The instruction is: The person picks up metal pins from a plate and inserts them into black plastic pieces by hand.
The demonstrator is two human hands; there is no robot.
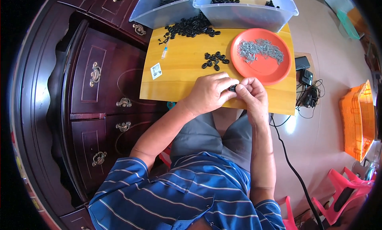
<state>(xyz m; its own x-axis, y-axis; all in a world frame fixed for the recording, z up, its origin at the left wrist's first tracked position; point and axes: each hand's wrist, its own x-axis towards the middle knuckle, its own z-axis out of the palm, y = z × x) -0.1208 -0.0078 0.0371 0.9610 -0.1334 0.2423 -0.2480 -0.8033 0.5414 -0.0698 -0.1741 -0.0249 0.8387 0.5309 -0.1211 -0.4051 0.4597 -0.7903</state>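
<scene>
My left hand [211, 91] and my right hand [253, 93] meet above the near edge of the yellow table [179, 86]. Between the left thumb and forefinger is a small black plastic part [233, 88], mostly covered by the fingers. My right thumb and fingertips are pinched together against its right side; whether they hold a separate tiny piece is hidden. Just beyond the hands lies a small group of black oval parts [215, 60]. To their right, a red plate [260, 75] holds a heap of small grey metal pieces [260, 50].
Two clear plastic bins [242, 13] with black parts stand at the table's back, a loose black pile [193, 26] before them. A white label [156, 71] and a thin blue-and-white tool [164, 52] lie left. Dark drawers [93, 74] flank the left; an orange basket [354, 122] stands right.
</scene>
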